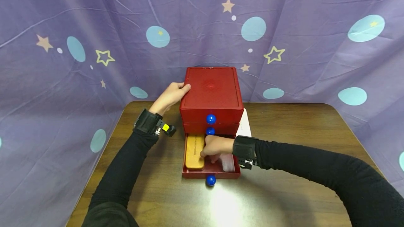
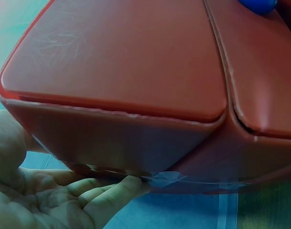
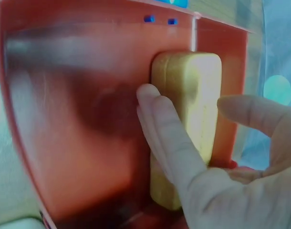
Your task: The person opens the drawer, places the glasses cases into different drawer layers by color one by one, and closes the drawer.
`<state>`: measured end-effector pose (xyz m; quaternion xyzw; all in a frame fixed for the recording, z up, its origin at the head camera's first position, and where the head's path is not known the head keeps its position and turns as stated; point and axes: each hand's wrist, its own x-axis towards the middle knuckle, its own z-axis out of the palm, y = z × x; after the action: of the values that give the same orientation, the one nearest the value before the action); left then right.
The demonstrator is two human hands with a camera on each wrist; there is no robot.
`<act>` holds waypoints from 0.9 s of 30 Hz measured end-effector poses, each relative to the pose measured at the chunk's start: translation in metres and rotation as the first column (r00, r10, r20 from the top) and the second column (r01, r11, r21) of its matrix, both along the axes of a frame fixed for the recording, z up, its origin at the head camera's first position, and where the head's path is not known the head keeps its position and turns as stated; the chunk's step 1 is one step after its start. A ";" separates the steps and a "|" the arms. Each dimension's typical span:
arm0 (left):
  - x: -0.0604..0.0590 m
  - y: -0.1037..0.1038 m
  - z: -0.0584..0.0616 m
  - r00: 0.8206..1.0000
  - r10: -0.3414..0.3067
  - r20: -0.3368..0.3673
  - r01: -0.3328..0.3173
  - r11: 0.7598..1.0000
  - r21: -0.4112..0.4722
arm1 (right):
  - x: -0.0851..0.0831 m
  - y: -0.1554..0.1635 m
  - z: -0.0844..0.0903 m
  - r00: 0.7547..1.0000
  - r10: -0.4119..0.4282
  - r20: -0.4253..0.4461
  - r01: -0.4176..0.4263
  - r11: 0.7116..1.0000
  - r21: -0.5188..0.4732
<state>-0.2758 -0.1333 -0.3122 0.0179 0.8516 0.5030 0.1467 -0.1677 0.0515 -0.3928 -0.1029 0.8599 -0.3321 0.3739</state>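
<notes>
A red mini drawer cabinet [image 1: 209, 90] with blue ball knobs stands on the table, its bottom drawer [image 1: 224, 175] pulled out. My left hand [image 1: 170, 97] rests against the cabinet's left side, thumb at the top edge. In the left wrist view its straight fingers [image 2: 112, 195] touch a taped edge of the cabinet. A yellow pen case [image 1: 195, 151] with lettering lies lengthwise along the drawer's left wall. My right hand [image 1: 217, 146] reaches into the drawer beside the case. In the right wrist view the thumb is right at the case's edge, and extended fingers [image 3: 167, 129] overlap its other side.
A white sheet [image 1: 244, 125] shows from behind the cabinet's right side. The wooden table [image 1: 284, 122] extends on both sides. A purple curtain [image 1: 202, 27] with stars and blue ovals hangs behind. The lower blue knob [image 1: 210, 180] sticks out from the drawer front.
</notes>
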 end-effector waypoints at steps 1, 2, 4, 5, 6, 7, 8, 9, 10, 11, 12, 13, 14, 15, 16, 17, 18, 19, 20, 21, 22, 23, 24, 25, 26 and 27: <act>0.000 0.000 0.000 1.000 -0.001 -0.001 0.001 1.000 -0.005 | -0.001 0.001 0.003 1.000 0.018 -0.007 -0.018 1.000 0.015; 0.000 0.000 0.000 1.000 -0.002 -0.003 0.002 1.000 -0.011 | -0.001 0.003 0.005 0.999 0.033 -0.009 -0.033 0.999 0.019; 0.000 -0.001 0.000 1.000 -0.007 -0.004 0.007 1.000 -0.019 | -0.002 0.007 0.010 0.997 0.075 -0.007 -0.075 0.997 0.017; 0.000 -0.001 0.000 1.000 -0.008 -0.005 0.007 1.000 -0.022 | -0.002 0.009 0.012 0.996 0.093 -0.008 -0.093 0.996 0.013; 0.000 -0.001 0.000 1.000 -0.009 -0.005 0.009 1.000 -0.024 | -0.003 0.011 0.014 0.993 0.118 -0.019 -0.118 0.993 0.008; 0.000 -0.001 0.000 1.000 -0.010 -0.007 0.010 1.000 -0.024 | -0.003 0.013 0.016 0.988 0.148 -0.040 -0.148 0.989 0.006; 0.000 -0.001 0.000 1.000 -0.010 -0.008 0.010 1.000 -0.024 | -0.003 0.015 0.018 0.983 0.177 -0.052 -0.177 0.984 0.003; 0.000 -0.001 0.000 1.000 -0.010 -0.009 0.010 1.000 -0.024 | -0.002 0.018 0.020 0.975 0.208 -0.073 -0.209 0.978 0.004; 0.000 -0.001 0.000 1.000 -0.010 -0.011 0.009 1.000 -0.022 | -0.002 0.020 0.022 0.968 0.232 -0.092 -0.233 0.973 0.001; 0.000 0.000 -0.001 1.000 -0.007 -0.012 0.007 1.000 -0.023 | -0.001 0.023 0.025 0.960 0.255 -0.116 -0.257 0.966 0.001; 0.000 0.000 -0.001 1.000 -0.007 -0.012 0.007 1.000 -0.022 | -0.001 0.025 0.027 0.948 0.283 -0.142 -0.285 0.958 0.004; -0.001 0.000 -0.001 1.000 -0.006 -0.013 0.006 1.000 -0.023 | 0.000 0.028 0.029 0.937 0.308 -0.163 -0.311 0.950 0.006; 0.000 0.000 -0.001 1.000 -0.004 -0.012 0.004 1.000 -0.022 | 0.001 0.031 0.032 0.927 0.329 -0.179 -0.334 0.942 0.001; 0.000 0.000 -0.001 1.000 -0.003 -0.011 0.003 1.000 -0.021 | 0.002 0.034 0.035 0.915 0.348 -0.205 -0.355 0.935 0.001; 0.000 0.000 -0.001 1.000 -0.002 -0.010 0.001 1.000 -0.021 | 0.003 0.036 0.039 0.907 0.358 -0.220 -0.367 0.930 -0.002; 0.000 0.000 -0.001 1.000 -0.001 -0.010 0.001 1.000 -0.021 | 0.004 0.039 0.041 0.897 0.369 -0.244 -0.381 0.925 -0.001; 0.000 0.000 -0.001 1.000 -0.002 -0.010 0.002 1.000 -0.022 | 0.005 0.042 0.044 0.886 0.380 -0.264 -0.394 0.919 0.000; 0.000 0.000 -0.001 1.000 -0.002 -0.010 0.002 1.000 -0.022 | 0.006 0.045 0.047 0.878 0.386 -0.284 -0.402 0.916 0.001; 0.000 0.000 -0.001 1.000 -0.002 -0.011 0.002 1.000 -0.021 | 0.007 0.048 0.050 0.873 0.384 -0.300 -0.403 0.915 -0.003; 0.000 0.000 -0.001 1.000 -0.002 -0.012 0.002 1.000 -0.022 | 0.008 0.051 0.053 0.870 0.380 -0.313 -0.402 0.915 -0.008; 0.000 0.000 -0.001 1.000 -0.002 -0.014 0.002 1.000 -0.025 | 0.010 0.055 0.056 0.872 0.371 -0.320 -0.396 0.918 -0.016; 0.000 0.000 -0.001 1.000 -0.002 -0.015 0.002 1.000 -0.027 | 0.011 0.058 0.058 0.869 0.366 -0.333 -0.396 0.918 -0.024; 0.000 0.000 -0.001 1.000 -0.003 -0.016 0.002 1.000 -0.029 | 0.012 0.061 0.061 0.870 0.358 -0.340 -0.391 0.920 -0.032; 0.000 0.000 -0.001 1.000 -0.001 -0.017 0.001 1.000 -0.031 | 0.014 0.064 0.064 0.869 0.349 -0.351 -0.386 0.921 -0.041; 0.000 0.000 -0.001 1.000 -0.001 -0.018 0.000 0.999 -0.035 | 0.015 0.068 0.066 0.869 0.340 -0.360 -0.381 0.923 -0.049; 0.000 0.000 -0.001 1.000 -0.002 -0.017 0.001 0.999 -0.040 | 0.016 0.071 0.068 0.869 0.330 -0.367 -0.376 0.925 -0.060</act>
<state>-0.2758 -0.1337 -0.3133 0.0201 0.8626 0.4857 0.1400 -0.1512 0.1226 -0.3248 -0.3400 0.8558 -0.2892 0.2616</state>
